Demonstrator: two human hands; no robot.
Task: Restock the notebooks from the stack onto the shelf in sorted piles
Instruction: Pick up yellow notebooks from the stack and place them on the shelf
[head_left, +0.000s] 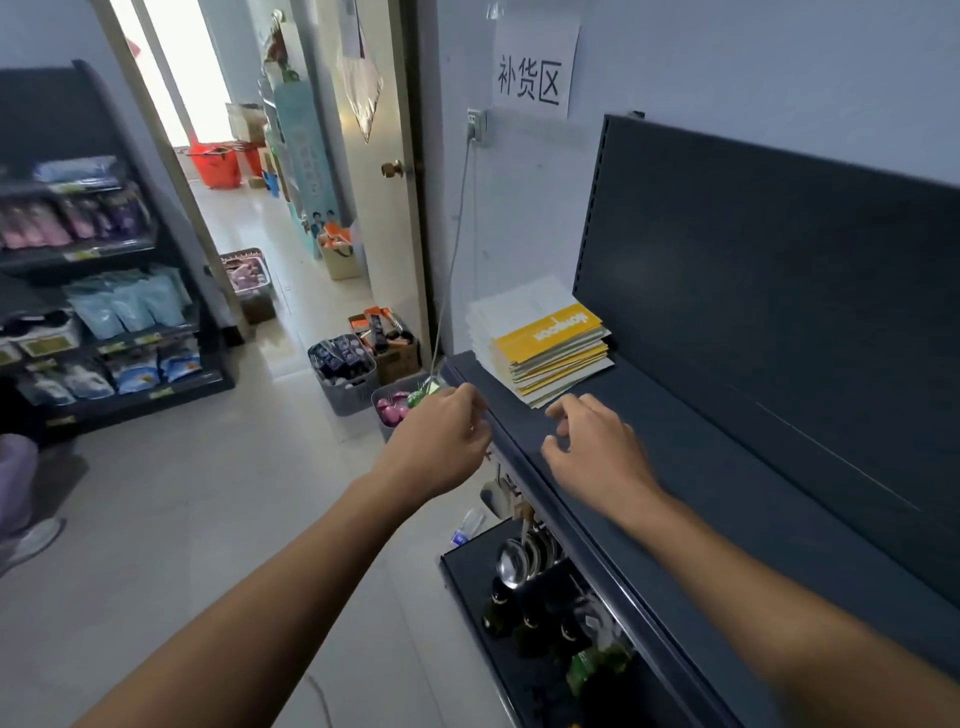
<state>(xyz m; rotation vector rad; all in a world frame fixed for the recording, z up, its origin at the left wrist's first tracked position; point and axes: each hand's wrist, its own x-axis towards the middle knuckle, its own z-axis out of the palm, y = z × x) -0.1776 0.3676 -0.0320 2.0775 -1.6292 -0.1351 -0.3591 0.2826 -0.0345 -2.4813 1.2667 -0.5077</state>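
Bare forearms (291, 582), unsleeved, end in left hand (439, 441), right hand (597, 449).

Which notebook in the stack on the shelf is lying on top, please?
The yellow notebook with white lettering tops the stack; the others beneath it show only their edges or a plain white cover.

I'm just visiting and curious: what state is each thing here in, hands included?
notebooks, one uneven stack, untouched, yellow cover on top.
shelf, carries that stack at its far end.
left hand, empty, fingers loosely curled, at the shelf's front edge.
right hand, empty, fingers loosely curled, over the shelf.
door, open.
cable, plugged into the wall socket.
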